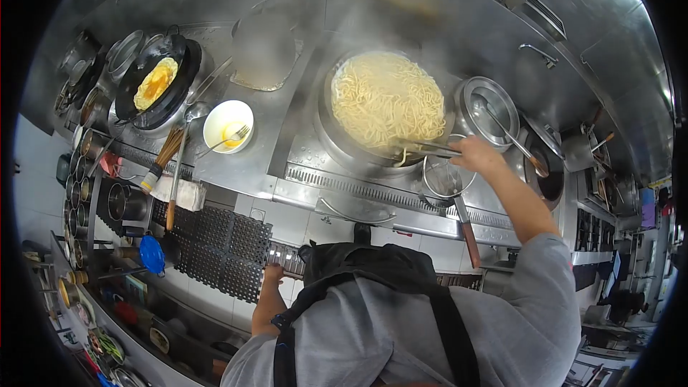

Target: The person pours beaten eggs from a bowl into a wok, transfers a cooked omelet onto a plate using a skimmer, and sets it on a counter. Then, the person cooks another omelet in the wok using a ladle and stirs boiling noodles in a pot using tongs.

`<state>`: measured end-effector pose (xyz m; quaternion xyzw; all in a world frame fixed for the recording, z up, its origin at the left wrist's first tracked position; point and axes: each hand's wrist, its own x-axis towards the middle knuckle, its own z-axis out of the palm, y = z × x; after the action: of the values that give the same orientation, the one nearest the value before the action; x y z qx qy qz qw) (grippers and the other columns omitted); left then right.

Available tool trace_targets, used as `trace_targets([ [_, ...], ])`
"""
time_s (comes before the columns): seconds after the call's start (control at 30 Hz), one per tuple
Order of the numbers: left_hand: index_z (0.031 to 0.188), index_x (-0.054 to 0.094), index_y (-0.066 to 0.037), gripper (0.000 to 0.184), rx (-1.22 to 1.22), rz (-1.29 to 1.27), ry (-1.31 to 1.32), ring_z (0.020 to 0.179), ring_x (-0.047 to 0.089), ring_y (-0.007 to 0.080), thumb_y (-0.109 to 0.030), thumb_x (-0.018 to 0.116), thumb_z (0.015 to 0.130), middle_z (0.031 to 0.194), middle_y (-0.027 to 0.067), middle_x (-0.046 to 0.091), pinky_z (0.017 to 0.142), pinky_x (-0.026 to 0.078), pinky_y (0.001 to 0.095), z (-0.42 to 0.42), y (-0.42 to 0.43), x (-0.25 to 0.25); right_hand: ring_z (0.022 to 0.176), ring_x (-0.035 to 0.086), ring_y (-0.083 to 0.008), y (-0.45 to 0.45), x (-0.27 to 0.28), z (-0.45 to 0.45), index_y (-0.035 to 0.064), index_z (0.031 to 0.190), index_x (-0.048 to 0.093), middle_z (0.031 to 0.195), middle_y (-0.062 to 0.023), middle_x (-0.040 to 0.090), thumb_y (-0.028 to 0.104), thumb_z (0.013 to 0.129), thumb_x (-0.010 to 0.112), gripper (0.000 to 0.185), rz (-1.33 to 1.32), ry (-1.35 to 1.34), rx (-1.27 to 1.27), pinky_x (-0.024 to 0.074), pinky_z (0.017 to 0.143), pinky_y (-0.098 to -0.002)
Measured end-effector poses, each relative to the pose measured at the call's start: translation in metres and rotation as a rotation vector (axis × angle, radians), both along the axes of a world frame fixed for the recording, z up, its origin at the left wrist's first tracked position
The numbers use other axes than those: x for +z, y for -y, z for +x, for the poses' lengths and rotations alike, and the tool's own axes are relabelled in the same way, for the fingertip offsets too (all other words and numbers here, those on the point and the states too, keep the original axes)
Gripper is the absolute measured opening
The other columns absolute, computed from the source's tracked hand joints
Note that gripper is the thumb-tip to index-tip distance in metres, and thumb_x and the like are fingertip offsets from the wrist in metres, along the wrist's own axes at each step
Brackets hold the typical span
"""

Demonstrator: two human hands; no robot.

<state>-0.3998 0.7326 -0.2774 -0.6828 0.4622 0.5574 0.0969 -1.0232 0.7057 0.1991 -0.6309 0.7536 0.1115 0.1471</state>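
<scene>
My right hand is closed around metal tongs, whose tips reach into the near right edge of a big round pot. Pale noodles fill the pot, and a few strands hang at the tong tips. Steam rises above them. Just below my right hand, a wire strainer with a brown handle lies at the counter's edge. My left hand hangs low beside my body, away from the counter; its fingers are too small and partly hidden to make out.
Left of the pot stand a white bowl with egg and a fork, a ladle, a bamboo brush and a black wok with an omelette. A metal pot with a ladle stands right. Black mats cover the floor.
</scene>
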Motion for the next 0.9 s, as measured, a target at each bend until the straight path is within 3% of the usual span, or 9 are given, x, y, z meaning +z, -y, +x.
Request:
trace_targets([
  [0.07, 0.100, 0.067, -0.008, 0.022, -0.081, -0.057, -0.032, 0.081, 0.066, 0.0233, -0.012, 0.064, 0.079, 0.098, 0.0088, 0.066, 0.057, 0.057, 0.0406, 0.012, -0.008, -0.011, 0.094, 0.063, -0.0356, 0.008, -0.029, -0.013, 0.0107, 0.110, 0.067, 0.097, -0.0205, 0.066, 0.028, 0.074, 0.072, 0.041, -0.026, -0.040, -0.026, 0.0506, 0.084, -0.0430],
  [0.17, 0.097, 0.068, -0.008, 0.020, -0.148, -0.108, -0.027, 0.078, 0.066, 0.0215, -0.011, 0.066, 0.077, 0.098, 0.0070, 0.066, 0.055, 0.057, 0.0393, 0.018, -0.018, 0.022, 0.097, 0.063, -0.0342, 0.033, -0.037, -0.018, 0.0089, 0.106, 0.068, 0.102, -0.0178, 0.066, 0.022, 0.078, 0.067, 0.031, 0.016, -0.098, -0.144, 0.0507, 0.087, -0.0436],
  [0.27, 0.095, 0.068, -0.008, 0.018, -0.639, -0.199, 0.116, 0.076, 0.065, 0.0195, -0.012, 0.066, 0.077, 0.094, 0.0072, 0.066, 0.051, 0.057, 0.0351, 0.018, -0.020, 0.045, 0.096, 0.063, -0.0352, 0.062, -0.068, -0.048, 0.0074, 0.101, 0.070, 0.099, -0.0195, 0.066, 0.022, 0.076, 0.067, 0.029, -0.063, -0.100, -0.149, 0.0506, 0.086, -0.0449],
  [0.4, 0.094, 0.067, -0.007, 0.015, -0.330, -0.051, 0.174, 0.068, 0.064, 0.0178, -0.017, 0.063, 0.084, 0.081, 0.0074, 0.065, 0.048, 0.056, 0.0342, 0.003, -0.033, 0.076, 0.096, 0.064, -0.0351, 0.099, -0.066, -0.055, 0.0059, 0.098, 0.070, 0.099, -0.0193, 0.067, 0.017, 0.077, 0.064, 0.025, -0.098, -0.130, -0.227, 0.0512, 0.086, -0.0451],
  [0.43, 0.093, 0.067, -0.007, 0.014, -0.443, -0.055, 0.202, 0.066, 0.063, 0.0180, -0.017, 0.062, 0.084, 0.080, 0.0078, 0.065, 0.048, 0.056, 0.0340, -0.003, -0.033, 0.082, 0.096, 0.064, -0.0351, 0.107, -0.067, -0.058, 0.0057, 0.097, 0.070, 0.099, -0.0194, 0.067, 0.015, 0.077, 0.062, 0.023, -0.127, -0.153, -0.237, 0.0516, 0.085, -0.0450],
  [0.57, 0.095, 0.065, -0.007, 0.015, -0.264, -0.059, 0.074, 0.062, 0.060, 0.0183, -0.016, 0.061, 0.084, 0.077, 0.0080, 0.062, 0.051, 0.055, 0.0352, -0.014, -0.042, 0.068, 0.096, 0.064, -0.0348, 0.127, -0.068, -0.085, 0.0067, 0.095, 0.071, 0.099, -0.0191, 0.067, 0.011, 0.076, 0.060, 0.023, -0.181, -0.226, -0.150, 0.0522, 0.084, -0.0451],
  [0.73, 0.097, 0.064, -0.007, 0.019, -0.089, -0.071, 0.010, 0.060, 0.057, 0.0189, -0.015, 0.060, 0.080, 0.074, 0.0070, 0.060, 0.056, 0.054, 0.0366, -0.045, -0.039, 0.046, 0.092, 0.066, -0.0339, 0.096, 0.018, -0.097, 0.0049, 0.100, 0.069, 0.098, -0.0184, 0.067, 0.009, 0.080, 0.055, 0.024, -0.176, -0.297, -0.026, 0.0529, 0.082, -0.0436],
  [0.83, 0.102, 0.066, -0.008, 0.026, -0.260, -0.119, -0.029, 0.065, 0.062, 0.0206, -0.015, 0.061, 0.077, 0.080, 0.0089, 0.064, 0.057, 0.056, 0.0386, -0.068, -0.023, 0.041, 0.089, 0.065, -0.0348, 0.059, 0.048, -0.127, 0.0052, 0.106, 0.065, 0.094, -0.0175, 0.067, 0.011, 0.076, 0.062, 0.030, -0.308, -0.290, 0.070, 0.0529, 0.079, -0.0445],
  [0.9, 0.103, 0.068, -0.008, 0.029, -0.372, -0.153, 0.031, 0.082, 0.066, 0.0248, -0.018, 0.062, 0.076, 0.094, 0.0127, 0.067, 0.064, 0.056, 0.0417, -0.079, -0.012, 0.030, 0.088, 0.065, -0.0352, 0.036, 0.063, -0.137, 0.0053, 0.110, 0.063, 0.092, -0.0171, 0.067, 0.012, 0.075, 0.066, 0.036, -0.403, -0.271, 0.147, 0.0527, 0.077, -0.0450],
])
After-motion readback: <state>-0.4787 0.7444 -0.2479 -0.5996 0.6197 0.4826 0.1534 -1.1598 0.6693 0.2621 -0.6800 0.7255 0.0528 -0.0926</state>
